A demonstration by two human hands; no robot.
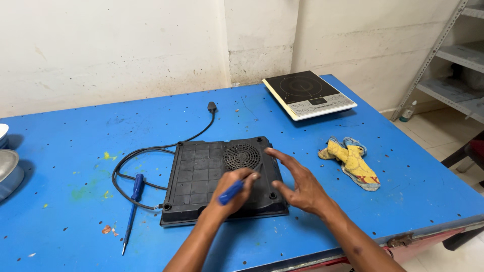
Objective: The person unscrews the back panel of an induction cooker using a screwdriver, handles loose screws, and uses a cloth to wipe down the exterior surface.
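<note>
An upturned black induction cooker (201, 176) lies bottom-up on the blue table (75, 151), its round fan grille (242, 156) facing up. My left hand (233, 191) is closed around a blue-handled screwdriver (231, 193) over the cooker's near right part. My right hand (298, 182) hovers beside it with fingers spread, at the cooker's right edge, holding nothing. The cooker's black power cord (146, 151) loops off to the left and ends in a plug (212, 107).
A second blue-handled screwdriver (133, 204) lies left of the cooker. Another induction cooker (308, 93), face up, sits at the far right corner. A yellow cloth (353, 161) lies to the right. Metal bowls (9, 168) stand at the left edge, a shelving rack (454, 55) at right.
</note>
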